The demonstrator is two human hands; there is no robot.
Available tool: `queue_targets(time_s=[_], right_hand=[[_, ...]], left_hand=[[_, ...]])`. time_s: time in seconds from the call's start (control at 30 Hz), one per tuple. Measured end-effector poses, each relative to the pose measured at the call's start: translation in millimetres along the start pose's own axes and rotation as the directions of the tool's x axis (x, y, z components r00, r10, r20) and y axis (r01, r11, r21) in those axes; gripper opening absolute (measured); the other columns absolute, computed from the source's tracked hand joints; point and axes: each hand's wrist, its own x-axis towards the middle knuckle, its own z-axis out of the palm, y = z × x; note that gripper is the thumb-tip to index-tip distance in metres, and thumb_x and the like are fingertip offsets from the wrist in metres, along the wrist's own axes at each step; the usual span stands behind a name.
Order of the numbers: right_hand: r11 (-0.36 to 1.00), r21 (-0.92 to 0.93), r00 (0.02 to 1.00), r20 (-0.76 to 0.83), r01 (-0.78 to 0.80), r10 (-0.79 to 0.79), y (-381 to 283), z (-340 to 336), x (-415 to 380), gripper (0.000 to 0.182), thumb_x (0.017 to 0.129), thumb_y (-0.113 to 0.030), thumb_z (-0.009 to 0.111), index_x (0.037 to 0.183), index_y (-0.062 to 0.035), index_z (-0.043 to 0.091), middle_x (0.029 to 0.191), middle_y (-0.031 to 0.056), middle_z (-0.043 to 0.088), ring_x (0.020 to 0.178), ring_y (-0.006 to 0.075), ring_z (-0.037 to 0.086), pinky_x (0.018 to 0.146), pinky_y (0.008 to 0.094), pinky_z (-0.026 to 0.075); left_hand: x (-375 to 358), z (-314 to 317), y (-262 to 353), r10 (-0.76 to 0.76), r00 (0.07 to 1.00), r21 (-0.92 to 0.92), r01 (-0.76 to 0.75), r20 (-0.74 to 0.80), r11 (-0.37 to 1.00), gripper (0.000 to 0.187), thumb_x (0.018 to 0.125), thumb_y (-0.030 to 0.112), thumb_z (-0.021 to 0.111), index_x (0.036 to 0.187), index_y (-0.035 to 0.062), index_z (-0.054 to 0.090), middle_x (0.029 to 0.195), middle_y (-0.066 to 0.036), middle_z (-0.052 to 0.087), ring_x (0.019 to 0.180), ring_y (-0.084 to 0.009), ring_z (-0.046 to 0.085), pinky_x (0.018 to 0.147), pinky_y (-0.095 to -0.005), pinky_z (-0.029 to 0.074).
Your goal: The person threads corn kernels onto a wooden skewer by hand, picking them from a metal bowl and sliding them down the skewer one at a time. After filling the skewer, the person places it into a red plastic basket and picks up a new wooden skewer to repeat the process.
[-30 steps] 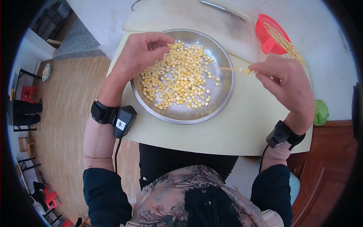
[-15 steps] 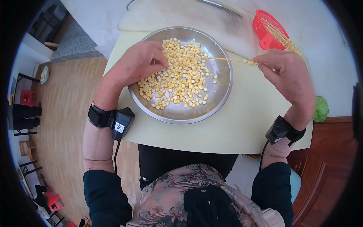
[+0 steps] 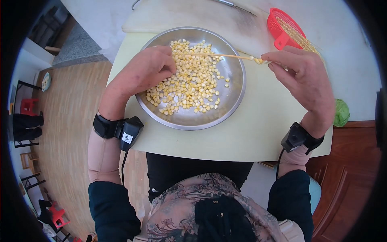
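Observation:
A round steel pan (image 3: pixel 225 107) full of loose yellow corn kernels (image 3: pixel 189 80) sits on the pale table. My left hand (image 3: pixel 147 72) rests over the pan's left side, its fingertips pinched among the kernels near the skewer's tip. My right hand (image 3: pixel 300 78) is at the pan's right rim and grips a thin wooden skewer (image 3: pixel 219 55). The stick points left across the pan. A few kernels are threaded on it close to my fingers.
A red strainer (image 3: pixel 280 28) holding several more skewers lies at the back right. A pale cutting board (image 3: pixel 181 16) with a metal blade on it lies behind the pan. Something green (image 3: pixel 342 113) sits at the table's right edge. Wooden floor lies to the left.
The skewer has swung further left across the pan, its tip now close to my left fingers. My left hand has dropped from the pan's far rim onto the kernels.

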Motion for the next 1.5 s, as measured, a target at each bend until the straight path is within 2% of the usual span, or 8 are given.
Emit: queue_targets(time_s=[0.07,0.13,0.2,0.4,0.6,0.7,0.87,1.5], right_hand=[[0.996,-0.029,0.996,0.027,-0.081,0.081,-5,-2,2,0.012,0.078,-0.006,0.064,0.089,-0.0029,0.070,0.076,0.0113,0.065,0.067,0.0277,0.062,0.064,0.0353,0.048],[0.996,-0.009,0.996,0.009,-0.084,0.085,-7,-2,4,0.012,0.079,-0.006,0.064,0.089,-0.0030,0.070,0.076,0.0112,0.065,0.066,0.0272,0.062,0.063,0.0347,0.048],[0.996,0.012,0.996,-0.017,-0.089,0.089,-10,-3,6,0.013,0.079,-0.006,0.064,0.090,-0.0031,0.070,0.076,0.0111,0.065,0.065,0.0267,0.061,0.062,0.0340,0.048],[0.981,0.131,0.976,-0.150,-0.142,0.161,-15,10,6,0.013,0.079,-0.008,0.066,0.091,-0.0058,0.071,0.079,0.0099,0.066,0.065,0.0246,0.062,0.059,0.0321,0.048],[0.995,0.041,0.978,-0.183,-0.091,0.097,-19,26,10,0.013,0.082,-0.013,0.063,0.093,-0.0083,0.069,0.077,0.0084,0.064,0.066,0.0265,0.061,0.058,0.0351,0.047],[0.998,0.031,0.979,-0.199,-0.046,0.051,-19,30,13,0.015,0.081,-0.004,0.065,0.096,-0.0043,0.068,0.070,0.0084,0.059,0.056,0.0205,0.055,0.052,0.0302,0.043],[0.988,-0.097,0.986,-0.130,-0.121,0.108,-21,26,12,0.014,0.084,-0.015,0.060,0.093,-0.0093,0.069,0.076,0.0086,0.062,0.068,0.0277,0.062,0.060,0.0370,0.048],[0.987,-0.117,0.985,-0.140,-0.115,0.098,-34,24,12,0.014,0.081,-0.011,0.063,0.094,-0.0084,0.068,0.072,0.0082,0.059,0.063,0.0254,0.060,0.055,0.0353,0.046]], left_hand=[[2,2,-2,0.025,0.999,0.027,-0.025,-0.024,0.999,0.010,0.074,-0.001,0.066,0.084,0.0000,0.064,0.077,-0.007,0.058,0.074,-0.0217,0.059,0.065,-0.0322,0.047],[2,1,-3,0.049,0.998,0.059,-0.046,-0.047,0.997,0.009,0.077,0.000,0.065,0.086,0.0004,0.064,0.076,-0.006,0.059,0.073,-0.0199,0.059,0.063,-0.0312,0.047],[2,-2,-3,-0.279,0.955,-0.350,0.227,-0.104,0.909,0.007,0.084,0.004,0.063,0.090,0.0007,0.065,0.081,-0.005,0.064,0.072,-0.0150,0.062,0.059,-0.0262,0.049],[6,-13,-3,-0.539,0.833,-0.855,0.185,-0.125,0.484,0.018,0.090,0.007,0.060,0.103,-0.0057,0.063,0.093,-0.014,0.067,0.078,-0.0181,0.068,0.067,-0.0236,0.056],[5,-11,-5,-0.580,0.802,-0.904,0.130,-0.146,0.407,0.023,0.089,0.002,0.059,0.110,-0.0080,0.060,0.097,-0.017,0.067,0.087,-0.0226,0.069,0.073,-0.0253,0.057],[5,-14,-4,-0.587,0.798,-0.908,0.135,-0.138,0.396,0.024,0.089,0.001,0.059,0.111,-0.0086,0.059,0.099,-0.018,0.066,0.088,-0.0238,0.069,0.074,-0.0257,0.058],[5,-12,-6,-0.587,0.795,-0.910,0.117,-0.154,0.397,0.025,0.089,0.001,0.060,0.111,-0.0084,0.058,0.099,-0.019,0.066,0.088,-0.0236,0.069,0.074,-0.0256,0.058],[5,-8,-4,-0.623,0.756,-0.917,0.078,-0.202,0.392,0.025,0.085,0.005,0.064,0.104,-0.0099,0.059,0.093,-0.019,0.067,0.084,-0.0247,0.069,0.073,-0.0271,0.057]])
